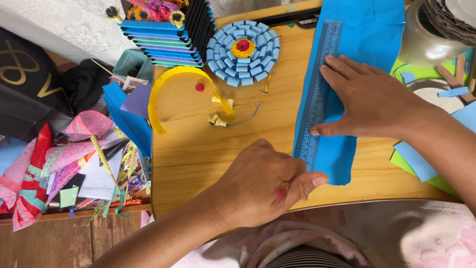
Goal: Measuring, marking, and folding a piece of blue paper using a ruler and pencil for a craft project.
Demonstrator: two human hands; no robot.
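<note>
Right hand (369,101) presses flat on a translucent blue ruler (318,94) running lengthwise away from the body over blue paper (364,30) — left hand (263,186), fist-closed at its near end, grasp contents unclear — on a wooden board (198,154).

My head camera looks steeply down, close over the wooden surface (198,149), facing twelve o'clock; my lap fills six o'clock.

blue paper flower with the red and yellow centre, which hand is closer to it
Right. The right hand presses on the ruler just right of the blue paper flower. The left hand sits lower, at the board's near edge, farther off.
</note>
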